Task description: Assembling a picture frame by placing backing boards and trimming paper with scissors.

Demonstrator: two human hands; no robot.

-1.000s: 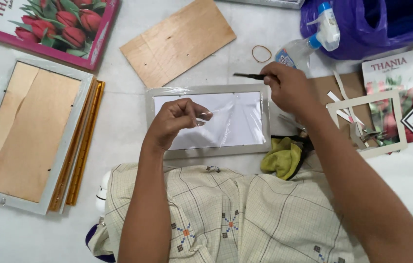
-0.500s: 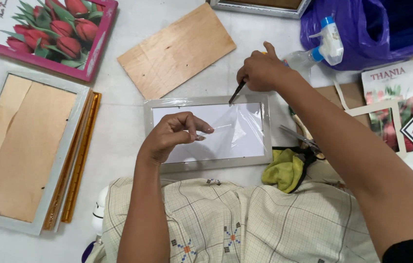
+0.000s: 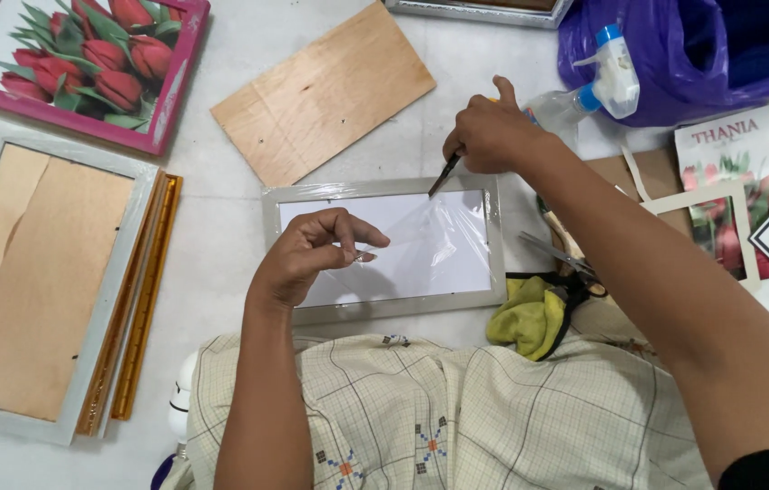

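A person's left hand (image 3: 312,257) pinches a corner of clear plastic film (image 3: 439,238), thumb and forefinger pressed together on it and lifting it off a grey picture frame (image 3: 384,308) that lies flat on the white table (image 3: 221,227). The right hand (image 3: 492,134) is closed around a thin dark blade (image 3: 443,175), its tip down on the frame's upper edge just below the fist — where the film is still stretched across the pane.

The frame's lower edge runs close along the person's checked cloth lap (image 3: 457,417). To the right of the pinching fingers, past the frame's right rail, a yellow rag (image 3: 525,318) and a pair of scissors (image 3: 566,259) sit tight against that side, under the right forearm. Above the blade hand a bare strip of table separates the frame from a plywood backing board (image 3: 323,93), which lies at a slant. Left of the left wrist there is open table, then a larger grey frame (image 3: 39,281) lying face down with its brown backing showing and a gold moulding (image 3: 144,299) along its right edge.

Beyond the right knuckles a spray bottle (image 3: 593,86) lies on its side against a purple plastic bag (image 3: 702,45) — the bag's contents cannot be made out. A tulip print in a pink frame (image 3: 76,63) fills the far left corner.
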